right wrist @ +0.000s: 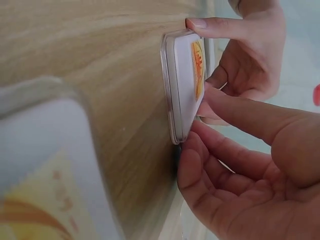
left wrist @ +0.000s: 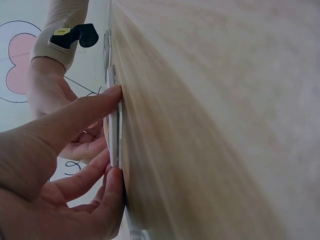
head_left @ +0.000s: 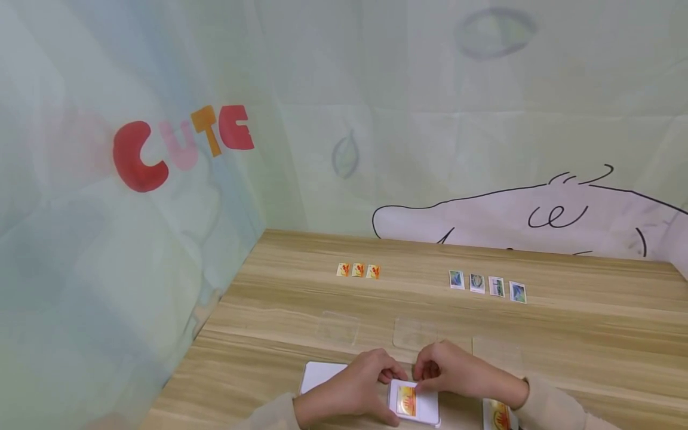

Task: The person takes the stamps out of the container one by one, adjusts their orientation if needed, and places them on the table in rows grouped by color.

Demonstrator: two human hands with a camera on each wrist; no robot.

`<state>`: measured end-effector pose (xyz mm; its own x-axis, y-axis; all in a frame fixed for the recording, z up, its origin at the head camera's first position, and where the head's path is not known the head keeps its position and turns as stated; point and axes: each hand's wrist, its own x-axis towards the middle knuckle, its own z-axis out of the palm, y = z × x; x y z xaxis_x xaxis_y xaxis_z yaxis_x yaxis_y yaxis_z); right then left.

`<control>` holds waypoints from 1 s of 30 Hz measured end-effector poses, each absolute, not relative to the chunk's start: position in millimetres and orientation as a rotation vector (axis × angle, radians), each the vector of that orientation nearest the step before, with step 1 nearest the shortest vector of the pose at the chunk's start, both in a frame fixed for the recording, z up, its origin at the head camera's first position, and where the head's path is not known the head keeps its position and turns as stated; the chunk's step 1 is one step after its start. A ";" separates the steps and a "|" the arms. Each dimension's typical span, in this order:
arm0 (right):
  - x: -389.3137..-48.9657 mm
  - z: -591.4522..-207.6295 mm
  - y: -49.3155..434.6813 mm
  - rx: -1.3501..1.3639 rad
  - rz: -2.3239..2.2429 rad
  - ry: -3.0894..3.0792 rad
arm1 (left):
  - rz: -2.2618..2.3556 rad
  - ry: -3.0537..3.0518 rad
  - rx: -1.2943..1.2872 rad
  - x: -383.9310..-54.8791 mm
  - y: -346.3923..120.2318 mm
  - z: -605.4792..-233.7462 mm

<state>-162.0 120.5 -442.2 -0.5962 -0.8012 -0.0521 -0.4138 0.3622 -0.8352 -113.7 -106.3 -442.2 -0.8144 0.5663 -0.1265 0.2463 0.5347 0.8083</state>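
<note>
Nearest, at the bottom of the head view, a white rounded-corner slab with an orange-and-yellow stamp (head_left: 495, 414) lies partly hidden beside the right forearm; the right wrist view shows its clear rim large in the foreground. Just left of it, a second white slab of the same shape (head_left: 428, 411), the one being worked on, lies on the pale wood-grained desk (head_left: 258, 334), a paper stamp in orange and yellow (head_left: 407, 401) on its upper face. The left hand (head_left: 366, 382) grips this slab, thumb at the near edge and fingers at the far edge, a span the left wrist view shows plainly. The right hand (head_left: 450, 369) pinches it at the far edge, thumb on top by the stamp. Only the right wrist view shows a clear layer under the white; only the left wrist view shows a dark device with a yellow label (left wrist: 75, 37) on the right cuff. Behind the left hand sits a plain white slab (head_left: 321, 375). Farther on lie three clear rectangular plates (head_left: 415, 333). Near the desk's far edge are three small orange stamps in a row (head_left: 358, 270) toward the far left corner, and right of them four small blue-green pictured stamps (head_left: 476, 283). Beyond hangs a pale green printed backdrop (head_left: 306, 65).
</note>
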 end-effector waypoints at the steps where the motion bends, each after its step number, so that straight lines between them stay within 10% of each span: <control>1: -161.6 -442.2 120.2 -1.050 -1.139 2.173 | 1.177 2.403 0.671 -113.6 -106.5 -442.4; 30: -156.8 -447.2 111.0 -0.938 -1.144 2.238 | 1.171 2.416 0.682 -113.9 -107.4 -444.1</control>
<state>-156.8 111.0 -447.2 -0.6645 -0.7422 -0.0867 -0.3645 0.4232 -0.8295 -113.9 -107.4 -444.1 -0.8146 0.5683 -0.1158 0.2610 0.5375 0.8019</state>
